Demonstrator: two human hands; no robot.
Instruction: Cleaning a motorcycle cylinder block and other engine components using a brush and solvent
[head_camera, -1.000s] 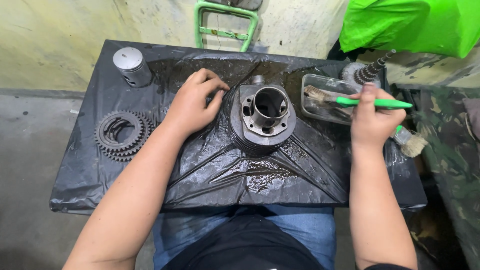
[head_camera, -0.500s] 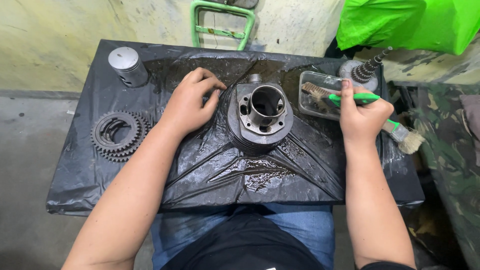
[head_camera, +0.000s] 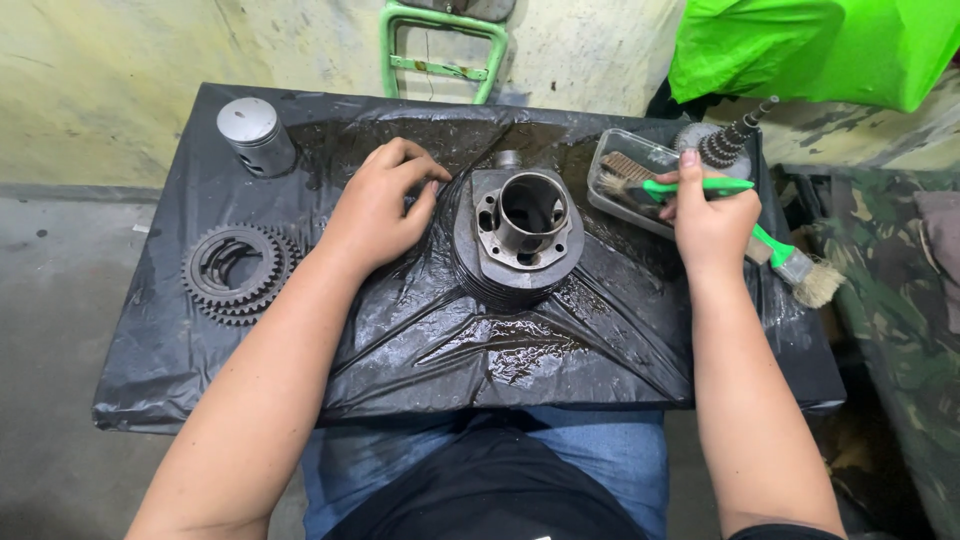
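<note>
Black plastic sheeting (head_camera: 200, 360), wet and oily, covers a low table set against a stained pale wall, with a green metal frame (head_camera: 442, 40) leaning behind it and a bright green cloth (head_camera: 810, 50) draped at the upper right. At the middle of the sheet stands a finned grey engine cylinder (head_camera: 520, 235), bore facing up. The left hand (head_camera: 380, 215) lies palm down on the plastic just beside the cylinder's left side, fingers loosely spread and gripping nothing. The right hand (head_camera: 712, 222) is closed around the green handle of a small brush (head_camera: 690, 188), whose bristled end reaches into a clear plastic tray (head_camera: 625, 165) at the cylinder's right. A second, wider paintbrush (head_camera: 800, 270) with pale bristles lies under that hand, its head past the table's right edge; a nudge from the wrist could likely knock it off. The slick sheet could let the cylinder slide if it is pushed sideways, and fluid pooled in the folds near the front edge may run onto the person's lap. A geared shaft (head_camera: 725, 145) stands behind the tray, a grey piston (head_camera: 255, 135) at the far left corner, and toothed gear rings (head_camera: 235, 272) at the left. No package, label or sign is visible; the tray is plain and unmarked
</note>
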